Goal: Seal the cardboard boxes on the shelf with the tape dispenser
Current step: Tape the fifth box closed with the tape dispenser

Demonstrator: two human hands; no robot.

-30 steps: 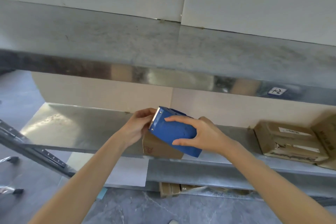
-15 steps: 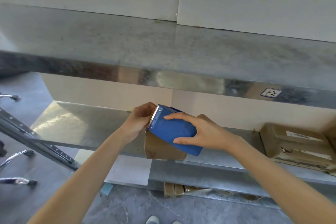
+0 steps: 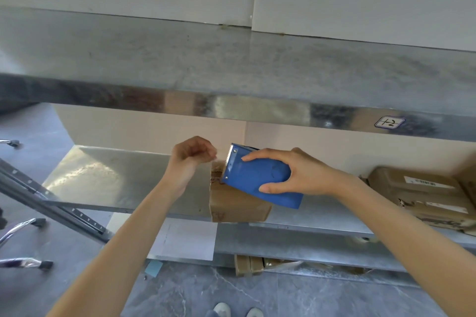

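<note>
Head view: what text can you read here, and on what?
"1-2" (handwritten, first mark unclear): tag on the upper shelf edge.
Too small to read: labels on the right boxes.
Blurred: red marks on the middle box.

Both bare forearms are reaching forward and upward, converging at mid-frame. The left hand (image 3: 190,159) is curling its fingers, thumb and forefinger tips meeting; anything pinched is not discernible. The right hand (image 3: 296,175) is gripping the tape dispenser (image 3: 257,180), fingers (image 3: 257,156) lying across its upper face, thumb pressing below.
</note>
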